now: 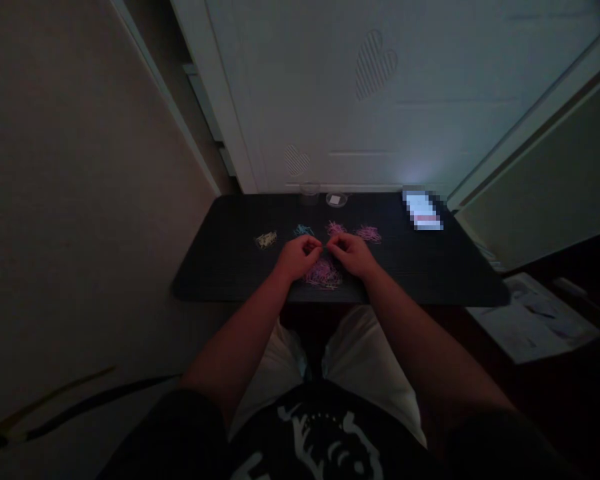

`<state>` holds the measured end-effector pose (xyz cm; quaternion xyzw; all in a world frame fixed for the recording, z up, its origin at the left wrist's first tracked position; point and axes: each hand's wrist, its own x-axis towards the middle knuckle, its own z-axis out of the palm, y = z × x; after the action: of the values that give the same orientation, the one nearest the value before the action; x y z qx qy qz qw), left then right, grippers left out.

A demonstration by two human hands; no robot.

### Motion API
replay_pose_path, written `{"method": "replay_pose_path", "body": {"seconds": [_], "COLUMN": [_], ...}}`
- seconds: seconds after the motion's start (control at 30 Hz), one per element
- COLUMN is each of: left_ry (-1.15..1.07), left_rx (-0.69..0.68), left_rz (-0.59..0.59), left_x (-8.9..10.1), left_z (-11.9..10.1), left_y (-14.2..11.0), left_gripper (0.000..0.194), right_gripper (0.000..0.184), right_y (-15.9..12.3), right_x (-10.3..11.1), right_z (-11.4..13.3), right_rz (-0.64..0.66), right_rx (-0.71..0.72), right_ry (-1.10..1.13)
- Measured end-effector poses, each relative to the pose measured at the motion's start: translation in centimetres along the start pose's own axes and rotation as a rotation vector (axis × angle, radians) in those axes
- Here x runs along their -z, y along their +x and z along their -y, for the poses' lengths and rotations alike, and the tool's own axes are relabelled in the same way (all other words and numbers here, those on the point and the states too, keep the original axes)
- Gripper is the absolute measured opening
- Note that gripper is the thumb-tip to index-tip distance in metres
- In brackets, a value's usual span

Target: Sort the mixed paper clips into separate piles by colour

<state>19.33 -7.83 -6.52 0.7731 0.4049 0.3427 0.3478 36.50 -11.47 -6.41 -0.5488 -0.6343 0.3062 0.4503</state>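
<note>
My left hand (299, 256) and my right hand (349, 253) meet almost tip to tip over the middle of a dark table. Each is closed in a pinch, and whatever lies between the fingers is too small to make out. Just below them is a mixed heap of thin pink, purple and pale strand-like bits (323, 275). Beyond my left hand sits a small blue pile (303, 230), with a yellowish pile (267, 239) farther left. A pink pile (336, 229) lies behind my right hand, and another pink pile (369, 233) to its right.
At the back of the dark table (420, 273) stand a clear round container (309, 192) and a clear lid-like disc (337, 199) with a white square. A lit phone (423, 209), blurred out, lies at the back right. A white door (330, 100) rises behind.
</note>
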Motion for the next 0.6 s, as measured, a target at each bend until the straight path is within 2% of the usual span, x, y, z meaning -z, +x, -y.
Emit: {"method": "replay_pose_path", "body": {"seconds": [0.6], "left_ry": [0.056], "left_rx": [-0.007], "left_rz": [0.038], "left_x": [0.13], "left_z": [-0.20], "left_y": [-0.12], "left_gripper": [0.018], "right_gripper": [0.017], "right_y": [-0.14], "right_x": [-0.11], "right_z": [-0.15], "right_rz": [0.010], "right_rx": [-0.009], "right_ry": [0.027]}}
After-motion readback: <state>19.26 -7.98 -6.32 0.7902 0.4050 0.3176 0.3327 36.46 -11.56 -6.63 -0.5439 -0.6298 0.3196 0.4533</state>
